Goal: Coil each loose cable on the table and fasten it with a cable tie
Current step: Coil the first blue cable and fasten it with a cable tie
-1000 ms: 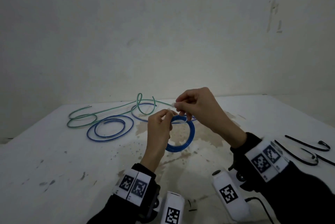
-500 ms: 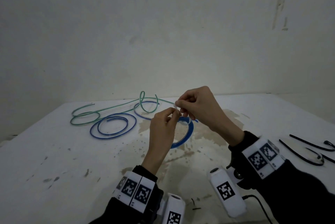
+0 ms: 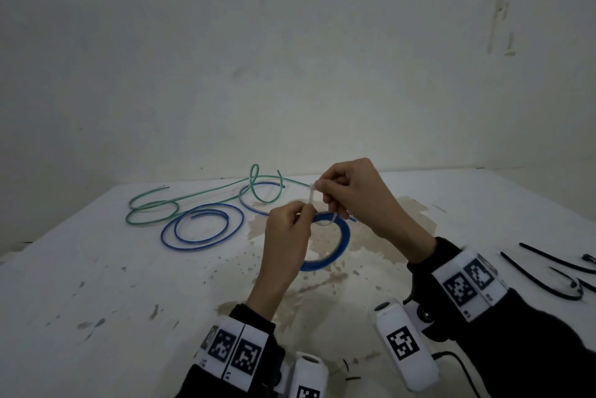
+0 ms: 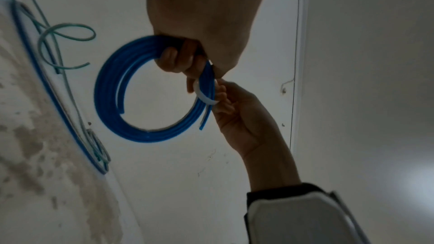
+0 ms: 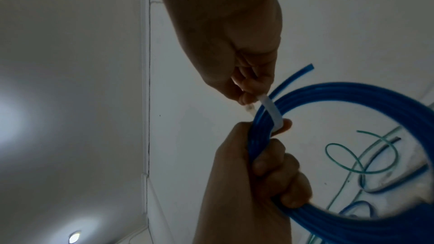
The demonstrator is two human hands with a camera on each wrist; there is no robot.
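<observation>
A coiled blue cable [image 3: 342, 238] [image 4: 110, 97] [image 5: 366, 92] is held up above the white table [image 3: 96, 285]. My left hand [image 3: 292, 220] [image 4: 187, 58] grips the coil at its upper left. A white cable tie [image 3: 311, 196] [image 4: 205, 96] [image 5: 272, 110] loops round the coil beside that grip. My right hand [image 3: 335, 186] [image 5: 249, 90] pinches the tie's upper end just above the left hand. A loose blue cable [image 3: 203, 226] and a loose green cable [image 3: 151, 214] lie on the table at the back left.
Several black cable ties [image 3: 548, 272] lie at the table's right edge. A brown stain [image 3: 322, 281] spreads across the table's middle. The wall [image 3: 290, 59] stands close behind the table's far edge.
The right hand has drawn the white tie's end upward, so a longer stretch of tie shows between the two hands. The coil stays in the left hand.
</observation>
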